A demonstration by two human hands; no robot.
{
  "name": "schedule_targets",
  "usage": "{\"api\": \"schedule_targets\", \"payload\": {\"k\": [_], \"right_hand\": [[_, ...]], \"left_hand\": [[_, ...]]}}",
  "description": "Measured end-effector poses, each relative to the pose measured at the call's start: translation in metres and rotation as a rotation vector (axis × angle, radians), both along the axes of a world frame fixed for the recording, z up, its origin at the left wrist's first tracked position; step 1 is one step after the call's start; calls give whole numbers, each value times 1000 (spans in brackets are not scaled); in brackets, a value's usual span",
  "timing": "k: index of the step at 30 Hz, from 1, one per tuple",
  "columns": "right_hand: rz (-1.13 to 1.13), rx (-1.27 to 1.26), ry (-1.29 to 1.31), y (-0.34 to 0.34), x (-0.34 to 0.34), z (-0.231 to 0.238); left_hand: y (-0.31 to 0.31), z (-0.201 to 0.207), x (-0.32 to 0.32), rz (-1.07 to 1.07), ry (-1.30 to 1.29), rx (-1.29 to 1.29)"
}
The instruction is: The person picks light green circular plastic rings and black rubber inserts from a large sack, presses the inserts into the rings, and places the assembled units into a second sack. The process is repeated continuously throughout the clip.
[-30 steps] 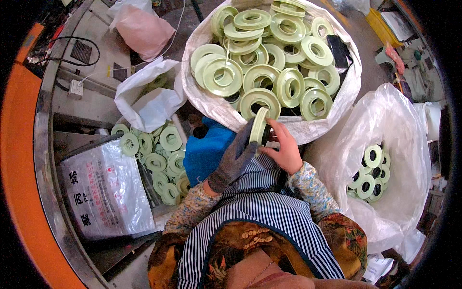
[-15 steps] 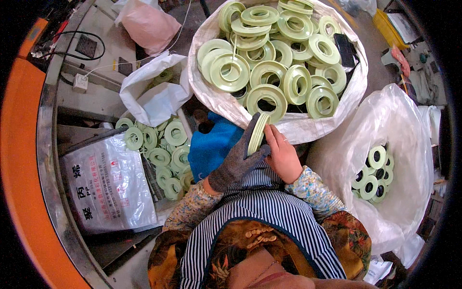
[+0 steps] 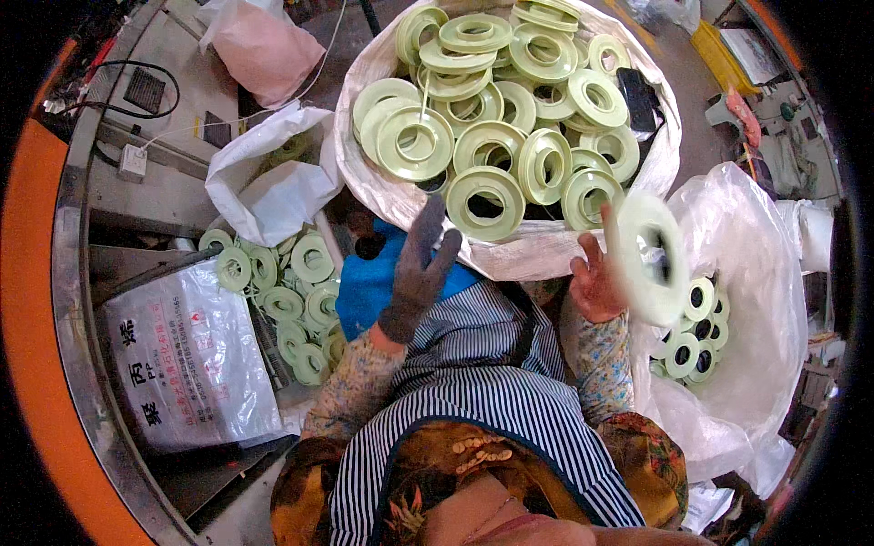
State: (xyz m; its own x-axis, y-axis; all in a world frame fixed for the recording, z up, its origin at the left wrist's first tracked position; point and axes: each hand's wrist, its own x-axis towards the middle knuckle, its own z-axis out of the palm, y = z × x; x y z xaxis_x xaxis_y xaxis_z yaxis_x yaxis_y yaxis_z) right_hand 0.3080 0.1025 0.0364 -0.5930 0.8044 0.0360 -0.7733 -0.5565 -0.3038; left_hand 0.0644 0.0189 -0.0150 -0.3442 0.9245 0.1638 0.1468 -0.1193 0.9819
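Observation:
A pale green plastic flanged ring (image 3: pixel 630 246), blurred by motion, is tilted up beside my right hand (image 3: pixel 594 280). The bare fingers of that hand are spread, and the ring appears to be in the air, overlapping the hand's right edge. Whether they still touch is unclear. My left hand (image 3: pixel 419 278), in a dark grey glove, is raised and open with nothing in it, near the front rim of a large white woven sack (image 3: pixel 537 259). Many similar rings (image 3: pixel 485 202) fill that sack. A blue cloth (image 3: pixel 364 287) lies next to my left wrist.
A translucent plastic bag (image 3: pixel 742 391) holding smaller-looking rings (image 3: pixel 683 355) stands at the right. More rings (image 3: pixel 282 303) lie at the left, beside a printed white bag (image 3: pixel 196 364). A dark phone-like object (image 3: pixel 639 100) rests in the sack. An orange frame (image 3: pixel 32 273) borders the far left.
The ring both hands held edge-on has moved right, away from my left hand. My hands have parted, and the right fingers have spread. The view has shifted slightly.

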Motion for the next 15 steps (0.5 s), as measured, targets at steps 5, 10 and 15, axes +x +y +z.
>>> {"api": "schedule_targets", "payload": {"k": [5,10,15], "right_hand": [[-93,408,-1512,37,-29,-90],[-345,670,-1604,31,-75,-98],[323,604,-1285,-5,-81,-79]], "left_hand": [[53,-22,-6,93,373,-59],[59,-19,-15,28,102,-132],[-20,2,-50,-94,545,120]]}}
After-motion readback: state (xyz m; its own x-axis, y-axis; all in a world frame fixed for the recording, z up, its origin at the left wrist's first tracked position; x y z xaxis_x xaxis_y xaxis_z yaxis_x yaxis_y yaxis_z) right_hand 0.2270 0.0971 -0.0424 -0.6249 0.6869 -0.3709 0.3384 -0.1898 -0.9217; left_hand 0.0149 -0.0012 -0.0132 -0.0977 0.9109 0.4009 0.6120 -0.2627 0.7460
